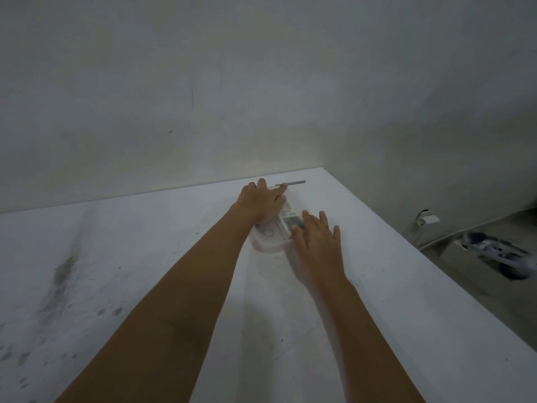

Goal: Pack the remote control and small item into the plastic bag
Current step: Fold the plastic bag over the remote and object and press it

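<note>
A white remote control point(288, 217) with a small screen and buttons lies on the white table point(145, 257), inside a clear plastic bag point(266, 245). A small round item point(268, 232) sits beside it in the bag, at the near left end. My left hand point(263, 202) lies flat on the bag's far left part, fingers reaching to the bag's dark zip strip point(292, 183). My right hand point(315, 242) rests palm down on the near right side, fingers spread over the remote's screen end. Neither hand grips anything.
A wall stands close behind the table. The table's right edge point(406, 242) runs diagonally; beyond it on the floor are a white plug with cable point(425, 221) and a white-grey device point(499, 254). Dark stains mark the table's left part point(61, 274).
</note>
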